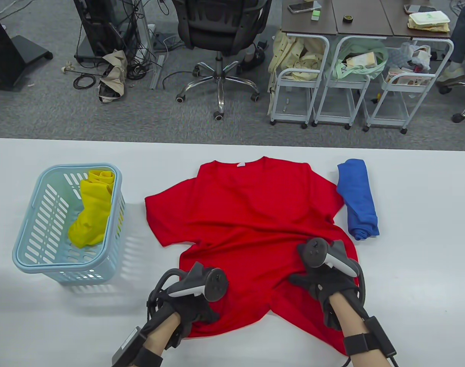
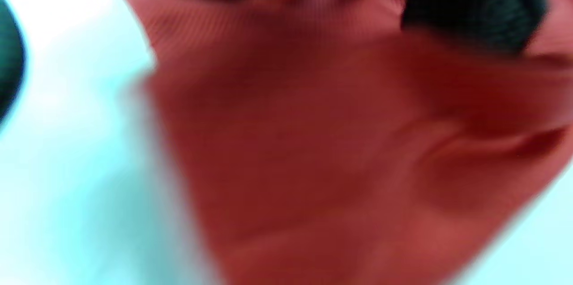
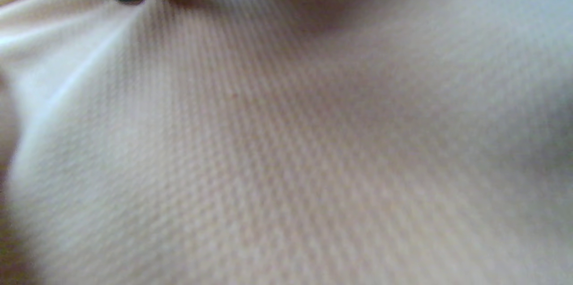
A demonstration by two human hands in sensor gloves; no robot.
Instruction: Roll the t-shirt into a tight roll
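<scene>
At table centre lies the red t-shirt (image 1: pixel 251 214), collar at twelve o'clock, hem at six under us, long axis away from us. Our left hand (image 1: pixel 194 306) and right hand (image 1: pixel 324 290) rest on the hem equally near; whether fingers grip cloth we cannot tell.

Solid red t-shirt (image 1: pixel 251 218) across the white desk (image 1: pixel 419 267), plain, with a small white tag at the collar. On the left, a pale blue slotted basket (image 1: pixel 29 252) with a bright yellow cloth (image 1: pixel 91 214) inside. On the right, a royal blue roll (image 1: pixel 358 198), plain too. Both hands wear black gloves, left hand (image 1: pixel 194 306) and right hand (image 1: pixel 324 286), dark grey trackers with white trim on their backs. Left wrist view: black fingers (image 2: pixel 470 3) on blurred red fabric (the right wrist view washes the weave out pale cream).
</scene>
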